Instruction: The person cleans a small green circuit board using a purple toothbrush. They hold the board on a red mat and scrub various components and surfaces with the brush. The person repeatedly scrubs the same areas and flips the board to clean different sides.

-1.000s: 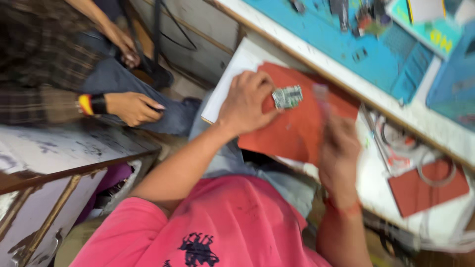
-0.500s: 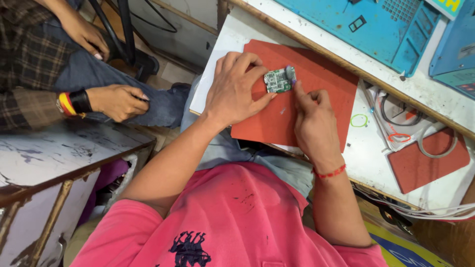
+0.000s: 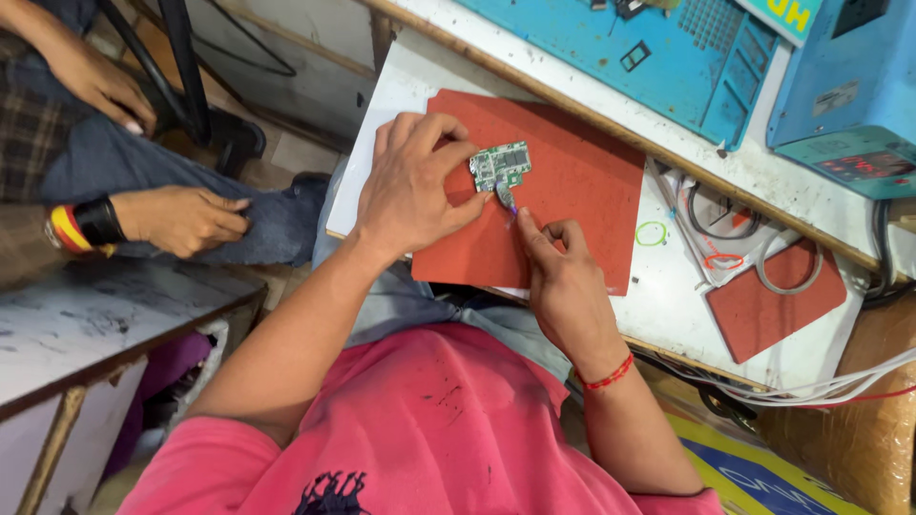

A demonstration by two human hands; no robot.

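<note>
My left hand pinches green circuit board over red mat; my right hand presses small tool against board edge.

Scene evenly, brightly lit; soft shadows cast under hands on red mat. Mild glare noted on white table. Focus sharp; slight edge distortion seen.
</note>
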